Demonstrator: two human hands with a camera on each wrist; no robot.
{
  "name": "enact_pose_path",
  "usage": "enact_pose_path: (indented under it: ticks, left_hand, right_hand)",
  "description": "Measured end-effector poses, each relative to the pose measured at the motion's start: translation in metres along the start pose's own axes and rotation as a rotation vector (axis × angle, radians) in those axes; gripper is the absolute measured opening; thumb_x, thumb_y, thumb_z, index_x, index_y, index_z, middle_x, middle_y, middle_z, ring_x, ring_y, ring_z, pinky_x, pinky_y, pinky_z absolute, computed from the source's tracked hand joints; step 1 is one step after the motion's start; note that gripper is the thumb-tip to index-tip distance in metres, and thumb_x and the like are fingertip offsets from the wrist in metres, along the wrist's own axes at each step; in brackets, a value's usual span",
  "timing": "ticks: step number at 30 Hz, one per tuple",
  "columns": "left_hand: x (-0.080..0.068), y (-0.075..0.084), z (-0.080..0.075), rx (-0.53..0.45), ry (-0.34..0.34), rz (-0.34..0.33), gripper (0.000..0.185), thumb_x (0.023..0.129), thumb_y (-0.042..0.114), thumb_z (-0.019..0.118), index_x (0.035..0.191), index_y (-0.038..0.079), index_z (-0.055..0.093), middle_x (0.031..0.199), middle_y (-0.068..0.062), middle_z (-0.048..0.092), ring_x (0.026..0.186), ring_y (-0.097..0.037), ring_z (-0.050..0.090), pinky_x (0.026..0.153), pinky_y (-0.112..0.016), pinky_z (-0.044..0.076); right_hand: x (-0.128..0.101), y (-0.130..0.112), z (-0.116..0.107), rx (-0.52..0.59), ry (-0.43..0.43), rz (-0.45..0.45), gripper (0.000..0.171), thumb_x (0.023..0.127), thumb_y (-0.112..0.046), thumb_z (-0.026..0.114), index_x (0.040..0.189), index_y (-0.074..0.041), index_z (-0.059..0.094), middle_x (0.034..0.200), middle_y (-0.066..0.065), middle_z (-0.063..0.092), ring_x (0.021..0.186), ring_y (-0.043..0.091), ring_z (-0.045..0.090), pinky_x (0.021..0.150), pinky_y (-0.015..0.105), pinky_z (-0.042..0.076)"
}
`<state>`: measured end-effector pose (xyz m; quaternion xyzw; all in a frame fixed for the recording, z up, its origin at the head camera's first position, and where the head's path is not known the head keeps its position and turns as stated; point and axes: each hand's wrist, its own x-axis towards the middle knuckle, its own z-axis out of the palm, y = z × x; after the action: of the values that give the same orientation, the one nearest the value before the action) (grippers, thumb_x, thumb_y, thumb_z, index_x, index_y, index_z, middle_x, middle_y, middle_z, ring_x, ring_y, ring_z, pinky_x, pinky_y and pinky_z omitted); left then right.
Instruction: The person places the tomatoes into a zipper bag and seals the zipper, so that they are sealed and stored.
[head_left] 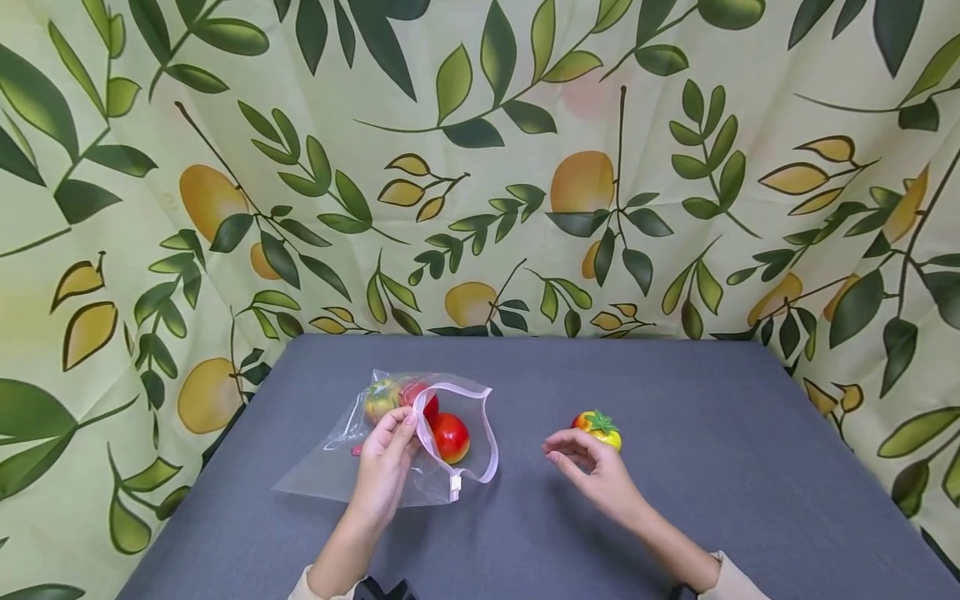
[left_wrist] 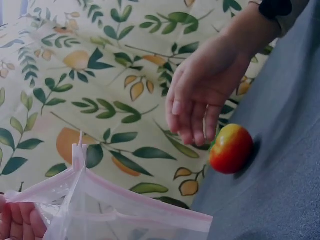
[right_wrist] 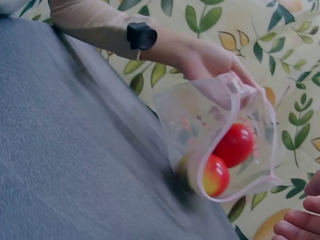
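Observation:
With thumb and fingertips, my left hand (head_left: pixel 386 458) pinches the pink-edged rim of a clear zip bag (head_left: pixel 322 479), whose mouth gapes to the right. Inside lie a round red fruit (head_left: pixel 451 438) near the opening, another red one (right_wrist: pixel 234 145) and a yellow-green one (head_left: pixel 381 402) farther in. A white slider (head_left: pixel 455 487) sits on the rim's near corner. My right hand (head_left: pixel 596 475) hovers over the table with loosely bent fingers and nothing in them. Just behind it, partly covered in the head view, is a red-and-yellow fruit (left_wrist: pixel 232 149) with a green leafy top.
A grey cloth-covered table (head_left: pixel 697 400) carries the bag left of centre and the loose fruit right of centre. Behind and along both sides hangs a curtain (head_left: pixel 510 242) printed with leaves and fruit.

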<state>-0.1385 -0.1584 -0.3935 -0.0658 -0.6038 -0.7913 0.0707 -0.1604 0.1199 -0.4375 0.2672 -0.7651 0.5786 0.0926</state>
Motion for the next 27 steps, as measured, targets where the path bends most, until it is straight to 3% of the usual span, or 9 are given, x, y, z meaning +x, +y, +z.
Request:
enact_pose_path:
  ticks: [6,11,16,22,27]
  left_hand:
    - [0.002,0.002,-0.002,-0.030,0.049,0.008,0.010,0.102,0.012,0.043,0.104,0.016,0.053,0.102,0.010,0.058,0.094,-0.002,0.058,0.090,-0.011,0.050]
    - [0.004,0.003,-0.004,-0.054,0.085,0.024,0.012,0.102,0.012,0.043,0.107,0.011,0.054,0.104,0.008,0.059,0.091,-0.002,0.059,0.088,-0.012,0.051]
    - [0.004,0.002,-0.006,-0.046,0.079,0.029,0.013,0.102,0.013,0.043,0.108,0.011,0.054,0.106,0.008,0.059,0.093,-0.002,0.059,0.089,-0.012,0.051]
    - [0.004,0.004,-0.006,-0.044,0.093,0.016,0.012,0.102,0.013,0.043,0.108,0.011,0.054,0.106,0.008,0.059,0.093,-0.001,0.059,0.090,-0.012,0.051]
    - [0.004,0.004,-0.006,-0.061,0.082,0.032,0.012,0.102,0.012,0.043,0.106,0.010,0.054,0.104,0.008,0.060,0.093,-0.001,0.060,0.089,-0.012,0.051]
  right_hand:
    - [-0.001,0.001,-0.015,-0.040,0.043,0.034,0.015,0.088,0.001,0.063,0.103,0.000,0.064,0.095,-0.014,0.068,0.087,-0.006,0.067,0.075,0.015,0.056]
    - [0.000,0.003,-0.022,-0.064,0.075,0.008,0.015,0.086,0.004,0.065,0.100,0.000,0.065,0.094,-0.016,0.067,0.085,-0.007,0.066,0.073,0.014,0.056]
    - [0.001,0.005,-0.028,-0.068,0.092,-0.017,0.014,0.086,0.005,0.064,0.100,0.001,0.065,0.093,-0.013,0.070,0.087,-0.009,0.064,0.075,0.011,0.054]
    - [0.003,0.005,-0.035,-0.103,0.111,0.002,0.016,0.084,0.005,0.066,0.099,0.000,0.066,0.092,0.010,0.070,0.085,-0.007,0.064,0.076,0.010,0.053]
    - [0.005,0.007,-0.042,-0.176,0.135,-0.022,0.020,0.081,0.008,0.068,0.098,-0.001,0.066,0.092,0.017,0.068,0.085,-0.008,0.062,0.077,0.008,0.051]
